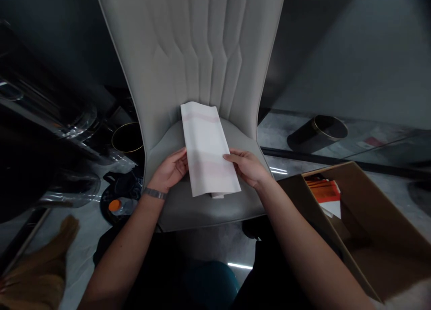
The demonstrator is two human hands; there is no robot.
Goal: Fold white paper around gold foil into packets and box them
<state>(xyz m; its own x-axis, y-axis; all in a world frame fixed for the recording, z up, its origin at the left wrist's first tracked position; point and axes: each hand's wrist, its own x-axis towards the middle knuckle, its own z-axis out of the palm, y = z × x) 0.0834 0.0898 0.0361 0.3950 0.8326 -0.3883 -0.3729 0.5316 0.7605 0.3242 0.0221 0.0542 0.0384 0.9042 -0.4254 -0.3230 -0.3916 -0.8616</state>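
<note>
Over the seat of a grey padded chair (208, 211), I hold a long white folded paper sheet (208, 141) with faint pinkish bands across it. My left hand (171, 168) grips its left edge, fingers curled underneath. On the opposite edge, my right hand (246, 166) pinches the paper with the thumb on top and the other fingers below. A small folded flap pokes out under the near end. The sheet's far end reaches toward the backrest, and its underside is hidden.
An open cardboard box (357, 238) with orange-and-white packets (325, 193) stands at the right. On the left are a black bin (129, 139), a dark bag (124, 184) and a bottle with an orange cap (115, 205). A teal stool (215, 283) shows below.
</note>
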